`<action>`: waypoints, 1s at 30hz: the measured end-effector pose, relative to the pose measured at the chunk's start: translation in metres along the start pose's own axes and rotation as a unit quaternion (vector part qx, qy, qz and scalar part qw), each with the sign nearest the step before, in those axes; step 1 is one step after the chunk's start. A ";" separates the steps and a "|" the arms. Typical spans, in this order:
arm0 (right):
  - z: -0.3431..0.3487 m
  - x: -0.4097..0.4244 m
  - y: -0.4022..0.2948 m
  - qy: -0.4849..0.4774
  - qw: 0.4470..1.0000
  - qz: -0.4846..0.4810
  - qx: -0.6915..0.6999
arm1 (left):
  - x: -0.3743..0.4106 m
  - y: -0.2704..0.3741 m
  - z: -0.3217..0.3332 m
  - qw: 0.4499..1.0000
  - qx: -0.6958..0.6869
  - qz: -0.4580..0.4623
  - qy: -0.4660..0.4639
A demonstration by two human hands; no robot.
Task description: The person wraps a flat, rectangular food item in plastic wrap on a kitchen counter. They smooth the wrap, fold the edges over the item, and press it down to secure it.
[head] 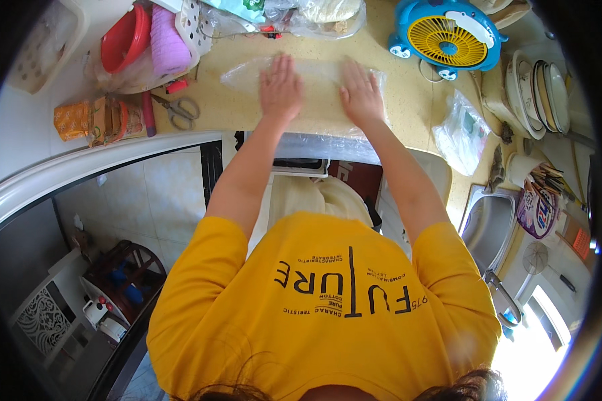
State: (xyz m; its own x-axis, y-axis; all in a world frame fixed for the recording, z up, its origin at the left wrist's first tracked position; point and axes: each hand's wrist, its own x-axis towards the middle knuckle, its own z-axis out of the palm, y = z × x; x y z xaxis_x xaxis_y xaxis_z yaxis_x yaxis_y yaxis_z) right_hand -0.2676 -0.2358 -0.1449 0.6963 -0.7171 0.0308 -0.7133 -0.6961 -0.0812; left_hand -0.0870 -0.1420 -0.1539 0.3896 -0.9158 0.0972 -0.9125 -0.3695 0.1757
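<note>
A clear plastic sheet or bag (322, 80) lies flat across the yellowish speckled countertop (226, 108), and its near part (326, 145) hangs over the front edge. My left hand (281, 89) rests palm down on the left part of the plastic, fingers stretched forward. Over its right part is my right hand (362, 95), also palm down and slightly blurred at the fingertips. Neither hand grips anything. Both forearms reach forward from my body, roughly side by side.
Scissors (180, 111) and an orange packet (71, 121) lie left, near a red plastic basin (126, 39). A blue fan (446, 42) stands back right, with a crumpled plastic bag (461, 131), stacked plates (542, 95) and a metal sink (489, 225) further right. Bagged items (326, 12) line the back.
</note>
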 end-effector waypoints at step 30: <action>-0.001 -0.019 0.027 0.012 0.998 0.050 -0.024 | -0.019 -0.082 -0.009 0.998 -0.065 -0.005 0.015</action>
State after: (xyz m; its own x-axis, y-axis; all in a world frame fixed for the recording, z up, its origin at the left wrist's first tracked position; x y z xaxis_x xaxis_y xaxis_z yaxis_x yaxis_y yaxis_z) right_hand -0.3003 -0.2412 -0.1471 0.6194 -0.7836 0.0480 -0.7829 -0.6210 -0.0369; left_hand -0.0186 -0.0927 -0.1610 0.4031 -0.9068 0.1237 -0.8859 -0.3527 0.3013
